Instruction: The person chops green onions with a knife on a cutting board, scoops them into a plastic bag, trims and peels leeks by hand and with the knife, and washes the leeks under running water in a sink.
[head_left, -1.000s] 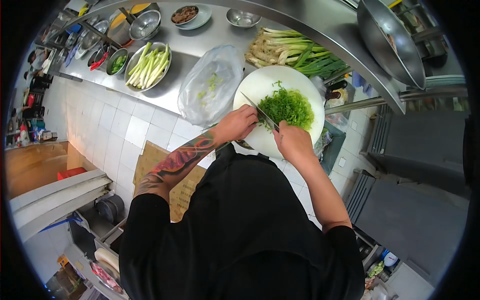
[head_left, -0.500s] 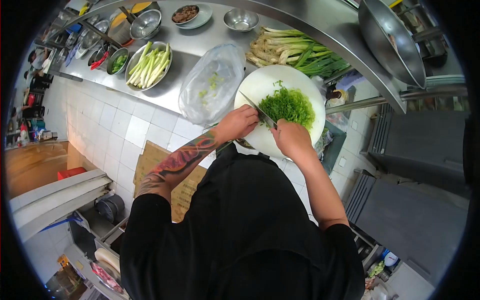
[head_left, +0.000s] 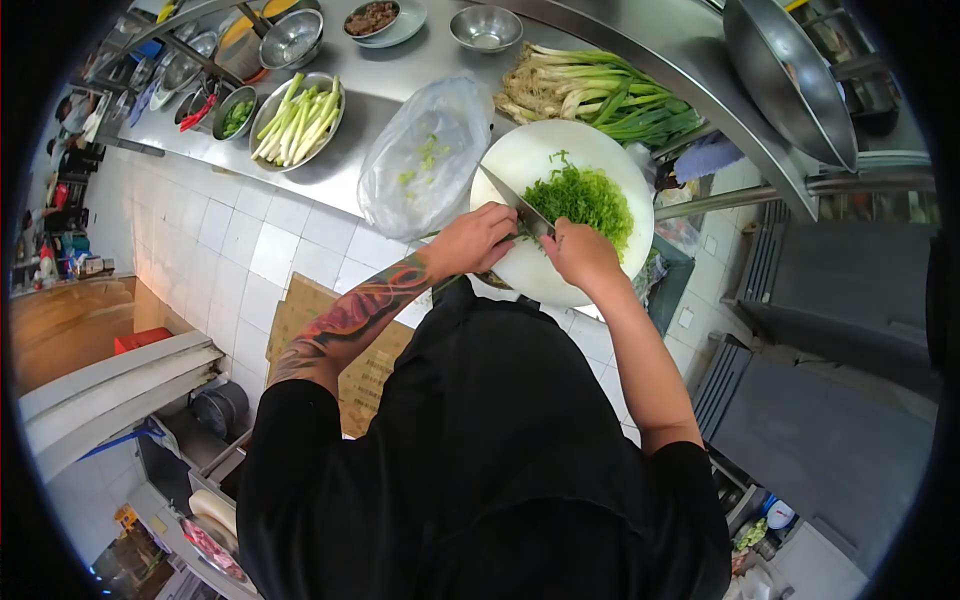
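Note:
A round white cutting board [head_left: 507,262] lies in front of me, with a heap of finely chopped scallion greens [head_left: 585,208] on its right half. My right hand [head_left: 582,256] grips a wide-bladed kitchen knife [head_left: 519,200], its tip pointing up and left. Close against the blade's left side, my left hand [head_left: 476,240] has its fingers curled down on thin scallion greens [head_left: 428,237]. Some stalks stick out to the left behind that hand. The knife's handle is mostly covered by my right hand.
Whole scallions with roots [head_left: 560,90] lie behind the board. A clear plastic bag [head_left: 390,190] with green bits sits left of it, beside a metal bowl of white scallion stalks [head_left: 298,125]. A steel shelf edge [head_left: 690,95] and wok [head_left: 790,90] overhang at right.
The blade has turned flatter side up, and its handle end has lifted slightly. My left hand has shifted a little left. The whole view has moved slightly.

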